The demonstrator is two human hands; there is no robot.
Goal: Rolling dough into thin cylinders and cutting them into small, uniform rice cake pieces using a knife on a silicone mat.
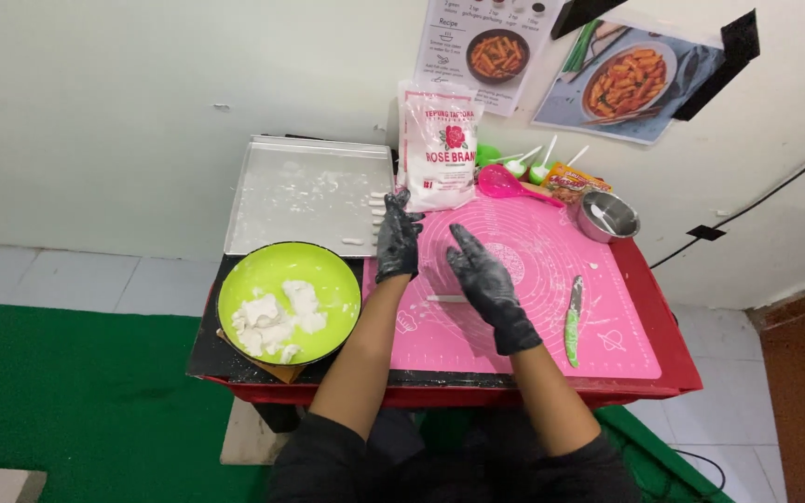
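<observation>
Dough, a thin white stick, lies on my pink mat below my gloved hands. Left hand and right hand hover above it, fingers open, holding nothing.

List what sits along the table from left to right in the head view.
Green bowl → left hand → right hand → knife; along the back: metal tray → flour bag → pink spoon → steel bowl.

Place: we take this for a makeshift home cooking corner | signs: pink baking mat on a small red table, flour bag, metal tray, recipe sheets taped to the wall, tiled floor.
</observation>
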